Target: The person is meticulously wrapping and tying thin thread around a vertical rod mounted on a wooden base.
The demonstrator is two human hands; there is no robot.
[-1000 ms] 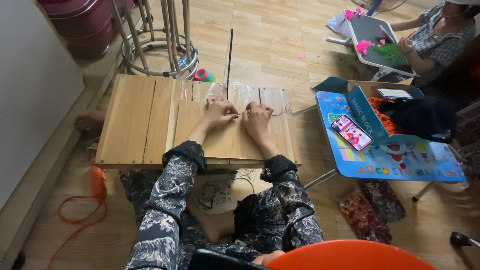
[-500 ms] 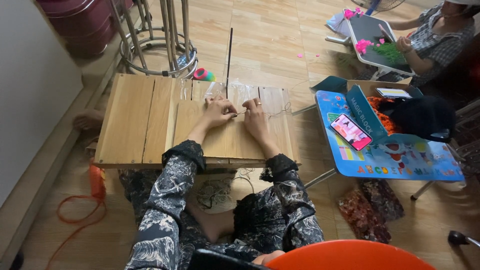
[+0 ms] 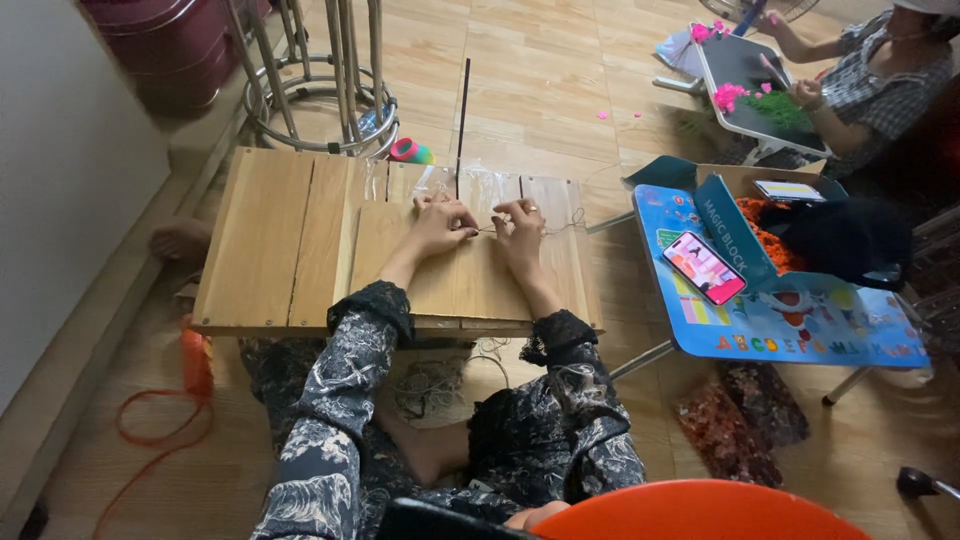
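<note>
Centrally, left hand (image 3: pixel 440 222) and right hand (image 3: pixel 518 222) resting on low wooden table (image 3: pixel 270 240), fingertips pinching thin string (image 3: pixel 560 224) between them; clear plastic sheet (image 3: pixel 480 184) just beyond.

counter (image 3: pixel 280 250) pale wood planks | sleeves (image 3: pixel 340 400) black-and-white floral print | small table (image 3: pixel 800 310) blue with coloured letters | cord (image 3: pixel 150 430) orange | stool (image 3: pixel 700 510) orange | phone (image 3: pixel 703 267) pink screen
</note>
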